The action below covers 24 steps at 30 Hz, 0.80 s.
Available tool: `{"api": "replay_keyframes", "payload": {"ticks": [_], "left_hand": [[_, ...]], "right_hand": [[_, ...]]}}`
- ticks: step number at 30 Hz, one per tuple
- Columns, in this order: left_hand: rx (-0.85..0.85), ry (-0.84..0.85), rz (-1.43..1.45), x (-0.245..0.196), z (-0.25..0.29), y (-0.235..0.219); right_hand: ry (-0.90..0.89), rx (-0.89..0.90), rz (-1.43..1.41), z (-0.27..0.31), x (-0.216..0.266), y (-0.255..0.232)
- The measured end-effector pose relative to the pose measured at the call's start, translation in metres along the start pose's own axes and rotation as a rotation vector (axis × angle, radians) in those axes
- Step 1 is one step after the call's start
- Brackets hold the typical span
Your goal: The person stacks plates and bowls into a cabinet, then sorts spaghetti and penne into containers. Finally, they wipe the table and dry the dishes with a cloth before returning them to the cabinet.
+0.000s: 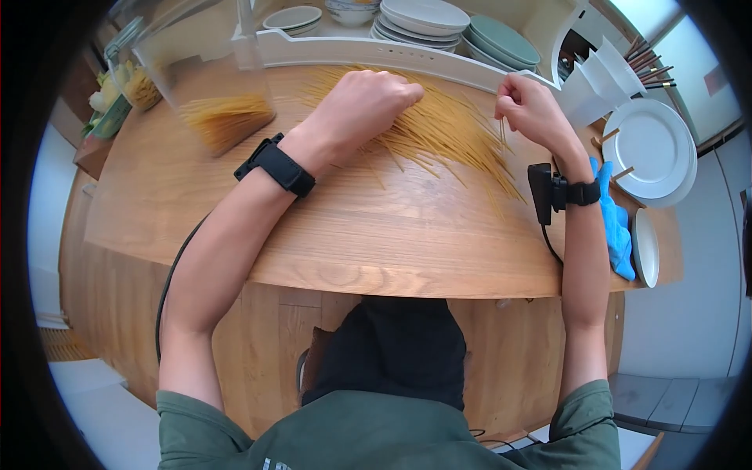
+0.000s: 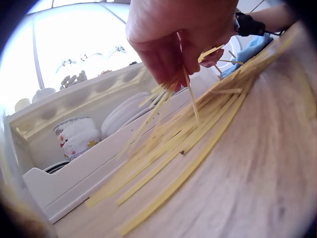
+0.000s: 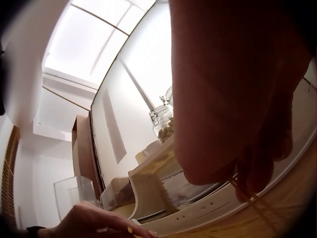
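A loose heap of dry spaghetti lies spread over the wooden table. Over its left part, my left hand grips a small bunch of spaghetti, whose ends fan out below the fingers in the left wrist view. At the heap's right end, my right hand pinches a few spaghetti strands that point down toward the table. A clear container with more spaghetti inside stands tilted to the left of the heap.
Behind the heap is a white dish rack with stacked plates and bowls. To the right are white plates on a wooden stand, a blue cloth and a white chopstick holder. A glass jar stands at far left.
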<state>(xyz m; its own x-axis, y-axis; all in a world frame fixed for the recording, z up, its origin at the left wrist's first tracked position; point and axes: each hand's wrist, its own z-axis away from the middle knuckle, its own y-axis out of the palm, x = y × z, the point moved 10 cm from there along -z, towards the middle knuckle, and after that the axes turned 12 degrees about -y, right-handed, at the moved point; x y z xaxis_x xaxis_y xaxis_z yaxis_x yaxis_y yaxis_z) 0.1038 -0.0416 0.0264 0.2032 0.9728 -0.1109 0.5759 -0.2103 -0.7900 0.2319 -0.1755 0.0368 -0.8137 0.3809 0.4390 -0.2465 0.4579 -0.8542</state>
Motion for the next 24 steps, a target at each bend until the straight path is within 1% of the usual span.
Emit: {"api": "replay_keyframes", "payload": {"ticks": [1,2,4,5,6,7,8,10,11,12,14,16,18,19,21,22,24], "left_hand": [[-0.004,-0.003,-0.003,0.0,-0.001,-0.002],[-0.002,-0.024,0.017,0.0,-0.002,-0.004],[-0.009,-0.049,0.034,0.005,-0.004,-0.005],[-0.062,-0.043,0.077,0.008,-0.005,-0.009],[-0.116,-0.036,0.119,0.011,-0.005,-0.013],[-0.127,-0.041,0.113,0.012,-0.005,-0.016],[-0.139,-0.077,0.14,0.016,-0.006,-0.019],[-0.17,-0.116,0.154,0.024,-0.008,-0.023],[-0.199,-0.133,0.2,0.029,-0.007,-0.027],[-0.229,-0.151,0.244,0.034,-0.007,-0.031],[-0.248,-0.153,0.237,0.037,-0.006,-0.032],[-0.261,-0.151,0.224,0.037,-0.007,-0.035],[-0.184,-0.183,0.196,0.035,-0.007,-0.029],[-0.194,-0.189,0.18,0.035,-0.006,-0.029],[-0.191,-0.137,0.152,0.029,-0.004,-0.026],[-0.197,-0.146,0.147,0.031,-0.004,-0.023],[-0.262,-0.085,0.082,0.024,0.0,-0.024]], "right_hand": [[0.043,-0.023,-0.081,0.001,0.0,-0.001],[0.038,-0.022,-0.078,0.0,0.002,-0.001],[0.038,-0.103,-0.306,-0.002,0.001,-0.002],[0.028,-0.101,-0.301,-0.004,0.003,-0.002],[0.007,-0.138,-0.393,-0.006,0.006,-0.004],[-0.012,-0.174,-0.486,-0.008,0.01,-0.005],[-0.024,-0.171,-0.482,-0.011,0.015,-0.005],[-0.095,-0.27,-0.558,-0.018,0.028,-0.017],[-0.118,-0.265,-0.554,-0.025,0.037,-0.021],[-0.174,-0.358,-0.572,-0.03,0.047,-0.036],[-0.288,-0.502,-0.595,-0.047,0.073,-0.064],[-0.41,-0.561,-0.638,-0.066,0.111,-0.086],[-0.496,-0.573,-0.642,-0.09,0.157,-0.096],[-0.552,-0.594,-0.637,-0.1,0.18,-0.1],[-0.613,-0.572,-0.618,-0.124,0.219,-0.099],[-0.654,-0.555,-0.59,-0.136,0.238,-0.094],[-0.666,-0.444,-0.751,-0.17,0.265,-0.069]]}}
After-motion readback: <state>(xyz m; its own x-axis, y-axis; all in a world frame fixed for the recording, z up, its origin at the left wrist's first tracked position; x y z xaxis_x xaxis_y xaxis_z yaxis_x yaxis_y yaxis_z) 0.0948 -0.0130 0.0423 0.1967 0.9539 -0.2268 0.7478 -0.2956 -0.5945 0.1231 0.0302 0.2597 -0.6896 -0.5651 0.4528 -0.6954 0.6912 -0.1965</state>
